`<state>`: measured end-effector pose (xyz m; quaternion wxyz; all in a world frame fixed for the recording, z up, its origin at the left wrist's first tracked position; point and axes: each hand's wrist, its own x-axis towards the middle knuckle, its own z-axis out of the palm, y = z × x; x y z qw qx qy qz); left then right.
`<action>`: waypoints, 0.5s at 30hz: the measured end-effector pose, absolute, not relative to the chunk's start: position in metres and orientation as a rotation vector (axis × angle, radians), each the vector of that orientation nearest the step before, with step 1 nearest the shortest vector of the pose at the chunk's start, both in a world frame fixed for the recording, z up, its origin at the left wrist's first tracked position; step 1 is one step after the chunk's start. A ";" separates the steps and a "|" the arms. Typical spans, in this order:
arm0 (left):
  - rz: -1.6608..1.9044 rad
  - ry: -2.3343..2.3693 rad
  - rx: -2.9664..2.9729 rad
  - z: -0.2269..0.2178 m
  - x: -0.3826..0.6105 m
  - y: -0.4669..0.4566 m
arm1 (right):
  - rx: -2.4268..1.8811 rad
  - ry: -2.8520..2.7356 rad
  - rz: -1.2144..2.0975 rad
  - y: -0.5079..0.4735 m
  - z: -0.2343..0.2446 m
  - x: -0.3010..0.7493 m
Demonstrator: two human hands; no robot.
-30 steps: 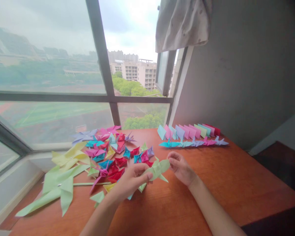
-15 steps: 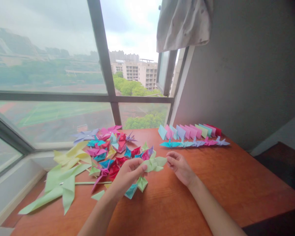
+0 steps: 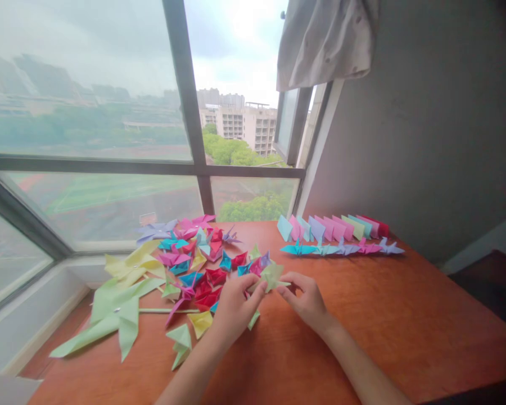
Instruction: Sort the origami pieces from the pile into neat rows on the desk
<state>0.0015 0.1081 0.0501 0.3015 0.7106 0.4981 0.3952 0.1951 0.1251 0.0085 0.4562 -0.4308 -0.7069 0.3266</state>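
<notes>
In my left hand (image 3: 236,306) a pale green origami figure (image 3: 272,275) is pinched between thumb and fingers, raised above the table. My right hand (image 3: 307,301) has its thumb and index finger closed on the figure's pointed right tip. The fold has a broad faceted middle and points at the sides; my left fingers hide part of it. Close beyond and left of my hands lies a crowd of small folded papers, among them red pieces (image 3: 206,289), a yellow piece (image 3: 200,323) and a green piece (image 3: 180,343).
A large green pinwheel (image 3: 117,310) and a yellow pinwheel (image 3: 135,264) lie at the left. Paper cranes (image 3: 341,248) line the back right, before a row of standing folded cards (image 3: 333,226). The wooden table (image 3: 388,326) meets a window at the back.
My right hand has moved left and now grips the green figure, which it was just apart from before. The figure has turned, showing a raised point. The view has shifted slightly left.
</notes>
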 end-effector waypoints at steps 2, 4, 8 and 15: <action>1.013 1.359 1.975 0.049 0.004 0.106 | -1.079 -1.754 0.741 0.126 0.008 0.195; 0.995 1.360 2.014 0.048 0.005 0.105 | -1.125 -1.728 0.670 0.129 0.007 0.198; 0.993 1.306 2.013 0.051 0.004 0.104 | -1.310 -1.668 0.356 0.138 0.006 0.219; 1.000 1.272 1.985 0.056 0.000 0.105 | -1.975 -1.587 -0.225 0.149 0.011 0.269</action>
